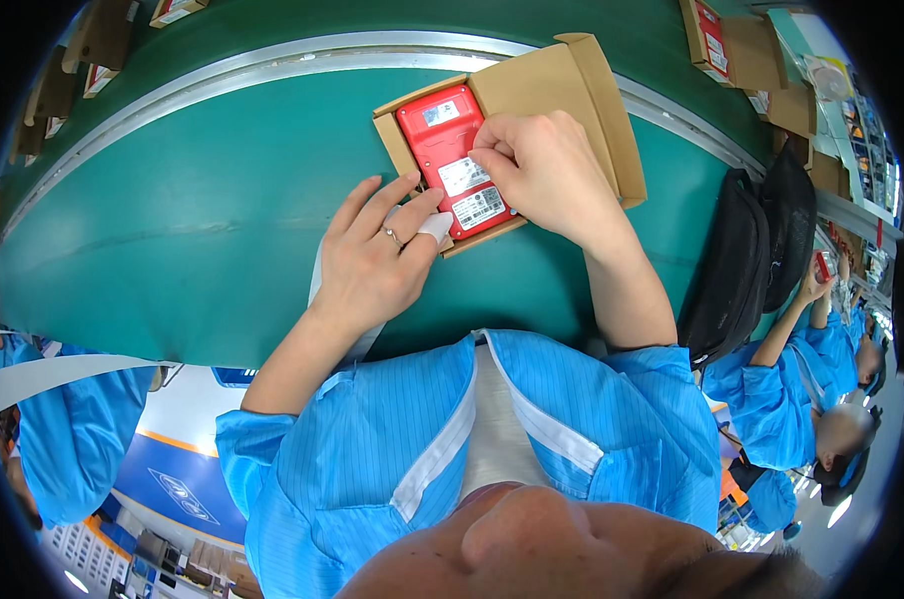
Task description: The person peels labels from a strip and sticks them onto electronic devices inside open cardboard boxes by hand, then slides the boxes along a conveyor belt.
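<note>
An open brown cardboard box (562, 90) lies on the green conveyor belt (193, 200), its lid flap folded back to the right. Inside it sits a red flat device (442, 135) with white labels on top. My right hand (547, 175) rests on the device's right side, fingertips pressing a white label. My left hand (372, 260) lies at the box's lower left corner, fingers spread, a ring on one finger and a white cot on the thumb, which touches the box edge. A strip of white tape or paper shows under the left hand.
A metal rail (272, 65) curves along the belt's far edge. More brown boxes (731, 45) stand at the upper right and upper left. A black bag (741, 260) hangs at the right. Co-workers in blue coats (781, 399) sit at right and left.
</note>
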### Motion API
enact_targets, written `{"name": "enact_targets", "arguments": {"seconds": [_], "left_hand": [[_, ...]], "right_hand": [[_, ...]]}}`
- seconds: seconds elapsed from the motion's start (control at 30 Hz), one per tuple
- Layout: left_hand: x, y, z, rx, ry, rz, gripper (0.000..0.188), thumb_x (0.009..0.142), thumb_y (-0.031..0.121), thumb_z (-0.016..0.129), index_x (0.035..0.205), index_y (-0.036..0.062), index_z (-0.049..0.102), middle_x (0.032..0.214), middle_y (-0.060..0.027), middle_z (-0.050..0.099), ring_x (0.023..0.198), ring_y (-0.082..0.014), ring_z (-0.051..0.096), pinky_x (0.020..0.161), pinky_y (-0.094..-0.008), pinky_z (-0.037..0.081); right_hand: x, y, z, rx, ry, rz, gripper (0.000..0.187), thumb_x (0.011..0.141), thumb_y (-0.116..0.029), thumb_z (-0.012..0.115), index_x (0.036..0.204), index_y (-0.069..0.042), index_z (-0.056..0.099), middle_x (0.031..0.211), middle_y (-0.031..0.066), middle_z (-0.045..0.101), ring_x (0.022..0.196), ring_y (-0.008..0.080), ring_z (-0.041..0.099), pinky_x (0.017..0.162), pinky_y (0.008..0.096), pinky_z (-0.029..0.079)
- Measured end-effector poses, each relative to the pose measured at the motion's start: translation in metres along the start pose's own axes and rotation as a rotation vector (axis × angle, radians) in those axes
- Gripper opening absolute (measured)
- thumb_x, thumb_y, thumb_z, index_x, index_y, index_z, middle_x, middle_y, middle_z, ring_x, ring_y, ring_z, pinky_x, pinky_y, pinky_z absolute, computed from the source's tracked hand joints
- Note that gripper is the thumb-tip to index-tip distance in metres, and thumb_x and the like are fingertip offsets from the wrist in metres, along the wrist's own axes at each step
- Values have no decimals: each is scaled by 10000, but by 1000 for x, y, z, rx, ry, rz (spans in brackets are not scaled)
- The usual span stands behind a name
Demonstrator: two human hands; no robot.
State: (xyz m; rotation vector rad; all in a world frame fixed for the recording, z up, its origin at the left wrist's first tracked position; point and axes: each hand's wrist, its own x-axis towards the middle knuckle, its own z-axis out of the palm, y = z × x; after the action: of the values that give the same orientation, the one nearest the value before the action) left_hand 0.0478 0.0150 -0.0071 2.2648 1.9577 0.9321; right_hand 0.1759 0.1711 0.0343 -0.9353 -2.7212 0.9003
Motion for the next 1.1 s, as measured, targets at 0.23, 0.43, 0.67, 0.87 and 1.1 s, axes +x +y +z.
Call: {"name": "enact_targets", "arguments": {"seconds": [0.23, 0.43, 0.67, 0.87, 1.1], "left_hand": [[0, -1, 1, 35, -12, -6, 137, 727, 172, 697, 819, 106, 619, 1086, -28, 629, 1053, -232, 576, 903, -453, 437], [10, -6, -5, 57, -76, 46, 144, 712, 151, 680, 829, 114, 605, 1150, -13, 606, 1034, -210, 553, 865, -446, 414], [16, -9, 5, 33, -124, 86, 175, 693, 118, 660, 845, 81, 583, 1182, -50, 590, 1038, -256, 530, 878, -470, 371], [14, -2, 11, 46, -101, 120, 183, 752, 74, 625, 934, 57, 618, 1195, -73, 584, 1047, -289, 507, 904, -460, 354], [13, -18, -1, -182, 47, 32, 203, 817, 8, 567, 1005, 8, 643, 1117, -111, 618, 1013, -286, 539, 888, -387, 417]], "right_hand": [[0, 2, 2, 3, 3, 4, 113, 793, -118, 617, 775, -12, 649, 648, 154, 629, 586, 292, 620, 555, 362, 482], [-2, 2, 6, -111, 28, -16, 102, 792, -144, 625, 778, -45, 643, 653, 148, 623, 593, 300, 619, 566, 382, 489], [-19, 8, 22, -534, 4, -107, 124, 693, -132, 584, 806, -88, 560, 718, 92, 603, 683, 230, 643, 491, 370, 498], [-61, 3, 25, -461, 435, -472, 132, 706, -166, 576, 808, -83, 560, 765, 55, 512, 585, 188, 585, 370, 285, 435], [-58, 42, 24, -546, 413, -535, 97, 725, -169, 563, 769, -99, 513, 773, 77, 492, 500, 189, 574, 342, 309, 433]]}}
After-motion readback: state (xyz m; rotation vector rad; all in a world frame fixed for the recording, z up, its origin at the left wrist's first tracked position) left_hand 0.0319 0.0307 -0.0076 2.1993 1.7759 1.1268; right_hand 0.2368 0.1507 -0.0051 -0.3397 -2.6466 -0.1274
